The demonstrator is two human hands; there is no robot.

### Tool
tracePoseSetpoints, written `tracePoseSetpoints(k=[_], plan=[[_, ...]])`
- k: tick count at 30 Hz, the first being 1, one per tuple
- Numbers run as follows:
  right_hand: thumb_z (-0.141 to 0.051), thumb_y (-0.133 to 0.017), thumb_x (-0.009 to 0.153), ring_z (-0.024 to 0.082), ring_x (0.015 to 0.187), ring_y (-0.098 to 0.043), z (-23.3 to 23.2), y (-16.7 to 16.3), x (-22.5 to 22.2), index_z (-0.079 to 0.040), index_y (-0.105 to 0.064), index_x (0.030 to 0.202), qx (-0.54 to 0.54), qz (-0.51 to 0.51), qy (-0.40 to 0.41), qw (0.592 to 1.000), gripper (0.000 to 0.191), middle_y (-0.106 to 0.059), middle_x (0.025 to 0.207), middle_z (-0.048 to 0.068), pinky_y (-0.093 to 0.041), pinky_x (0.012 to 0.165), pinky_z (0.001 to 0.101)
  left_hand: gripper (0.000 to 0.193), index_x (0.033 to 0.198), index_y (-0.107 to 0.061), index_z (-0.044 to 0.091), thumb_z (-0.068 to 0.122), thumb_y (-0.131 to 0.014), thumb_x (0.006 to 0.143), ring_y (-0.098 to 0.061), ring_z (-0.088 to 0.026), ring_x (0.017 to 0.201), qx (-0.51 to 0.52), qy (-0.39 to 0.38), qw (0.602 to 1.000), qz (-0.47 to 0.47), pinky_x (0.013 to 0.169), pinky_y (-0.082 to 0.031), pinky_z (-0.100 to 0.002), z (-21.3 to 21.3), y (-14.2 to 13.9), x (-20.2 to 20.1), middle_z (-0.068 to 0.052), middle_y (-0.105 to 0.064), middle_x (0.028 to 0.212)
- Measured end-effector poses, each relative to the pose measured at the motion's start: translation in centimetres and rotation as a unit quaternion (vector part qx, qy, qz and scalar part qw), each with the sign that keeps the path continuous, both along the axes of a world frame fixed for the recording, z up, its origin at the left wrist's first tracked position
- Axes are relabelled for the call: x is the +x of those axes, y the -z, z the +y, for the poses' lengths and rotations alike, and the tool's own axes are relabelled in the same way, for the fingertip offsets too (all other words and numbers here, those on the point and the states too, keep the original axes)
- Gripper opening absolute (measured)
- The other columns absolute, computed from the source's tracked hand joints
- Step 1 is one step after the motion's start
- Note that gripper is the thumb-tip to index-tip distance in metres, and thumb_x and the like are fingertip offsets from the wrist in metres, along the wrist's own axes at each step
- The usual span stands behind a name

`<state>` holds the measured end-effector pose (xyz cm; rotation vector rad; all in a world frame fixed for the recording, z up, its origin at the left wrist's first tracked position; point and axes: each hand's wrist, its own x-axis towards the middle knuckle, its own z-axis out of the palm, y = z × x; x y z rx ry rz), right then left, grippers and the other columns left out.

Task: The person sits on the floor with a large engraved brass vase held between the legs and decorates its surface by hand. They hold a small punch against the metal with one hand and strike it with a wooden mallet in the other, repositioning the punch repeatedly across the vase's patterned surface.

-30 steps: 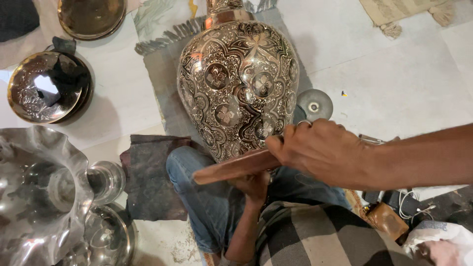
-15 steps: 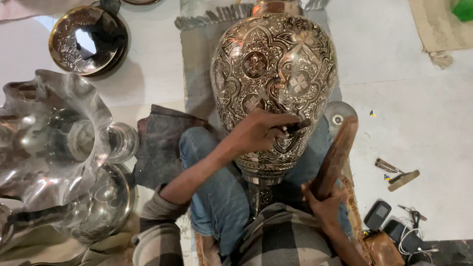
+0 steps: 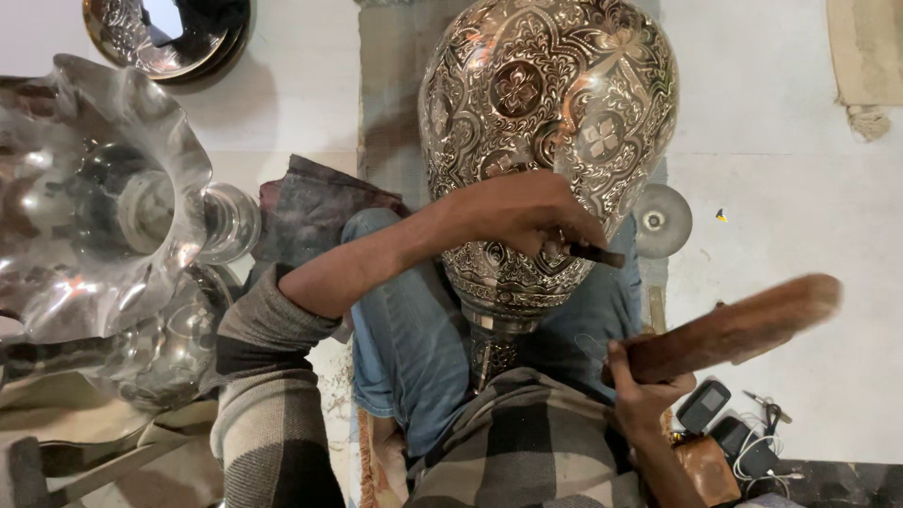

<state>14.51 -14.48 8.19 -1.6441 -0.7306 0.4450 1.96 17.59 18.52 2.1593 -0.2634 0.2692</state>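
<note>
Left hand: we are pinching a short dark punch [image 3: 594,254] in the left hand [image 3: 513,214], fingers curled around it, its tip resting on the lower wall of the vase.
Right hand: we are gripping a wooden mallet [image 3: 729,329] in the closed right hand [image 3: 644,386], holding it well apart from the punch, above the floor's right side.
Workpiece: the large engraved metal vase [image 3: 550,132] is lying across our lap, its neck pointing toward us and its body extending toward the floor's far edge.
Support: we are sitting on a tiled floor [image 3: 781,188], with a cloth mat [image 3: 386,103] running under the vase.
Risk, slip: we judge that the punch could skid on the curved polished wall and scratch the pattern.
Risk, strike: a misaimed mallet blow could hit the fingers around the punch.
Risk, roll: the vase is resting only on our legs and could turn under a blow.
Containers: a fluted silver bowl [image 3: 94,198] is standing at the floor's left edge; we cannot tell its contents. A round engraved dish [image 3: 165,33] is lying at the far-left corner, showing only reflections.
</note>
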Motion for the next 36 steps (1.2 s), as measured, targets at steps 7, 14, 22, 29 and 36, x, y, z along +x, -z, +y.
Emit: tracePoseSetpoints(k=[7, 14, 22, 29, 36], plan=[[0.003, -0.085, 0.096, 0.01, 0.064, -0.06, 2.9, 0.5, 1.5, -0.01, -0.051, 0.071, 0.123, -0.107, -0.052, 0.985, 0.044, -0.06, 0.071, 0.003, -0.055, 0.068, 0.0269, 0.044, 0.11, -0.076, 0.012, 0.0, -0.076, 0.067, -0.072, -0.023, 0.069, 0.056, 0.055, 0.997, -0.009, 0.059, -0.052, -0.041, 0.4, 0.5, 2.3, -0.008, -0.075, 0.08], [-0.003, -0.08, 0.089, 0.012, 0.066, -0.063, 2.8, 2.7, 1.1, -0.001, -0.064, 0.092, 0.021, -0.009, 0.005, 1.0, 0.016, -0.067, 0.079, 0.005, -0.05, 0.061, 0.0296, 0.044, 0.102, -0.079, 0.015, 0.0, -0.075, 0.061, -0.068, -0.024, 0.062, 0.068, 0.118, 0.991, 0.003, 0.053, -0.049, -0.041, 0.6, 0.2, 3.7, -0.006, -0.069, 0.068], [0.0, -0.08, 0.093, 0.012, 0.068, -0.056, 3.6, 5.1, 1.6, 0.001, -0.061, 0.088, -0.01, -0.102, -0.032, 0.994, 0.019, -0.061, 0.074, 0.006, -0.047, 0.065, 0.0278, 0.036, 0.087, -0.076, 0.011, 0.0, -0.076, 0.052, -0.066, -0.028, 0.064, 0.127, 0.164, 0.976, -0.061, 0.054, -0.047, -0.045, 0.8, 0.6, 5.2, -0.008, -0.069, 0.068], [0.002, -0.078, 0.092, 0.014, 0.075, -0.06, 4.3, 6.4, 1.3, 0.003, -0.059, 0.101, 0.009, -0.091, 0.037, 0.995, 0.021, -0.063, 0.085, 0.005, -0.05, 0.07, 0.0278, 0.026, 0.083, -0.073, 0.005, 0.004, -0.082, 0.059, -0.063, -0.029, 0.058, 0.132, 0.196, 0.971, 0.028, 0.053, -0.043, -0.047, 1.1, 0.7, 5.1, -0.009, -0.065, 0.063], [0.001, -0.077, 0.101, 0.018, 0.086, -0.063, 4.3, 6.9, 1.1, 0.003, -0.056, 0.108, 0.123, -0.181, -0.009, 0.976, 0.023, -0.065, 0.098, 0.011, -0.053, 0.081, 0.0306, 0.028, 0.085, -0.074, 0.003, -0.003, -0.074, 0.058, -0.065, -0.026, 0.058, 0.139, 0.206, 0.967, 0.061, 0.052, -0.042, -0.045, 1.3, 1.0, 5.3, -0.01, -0.066, 0.065]])
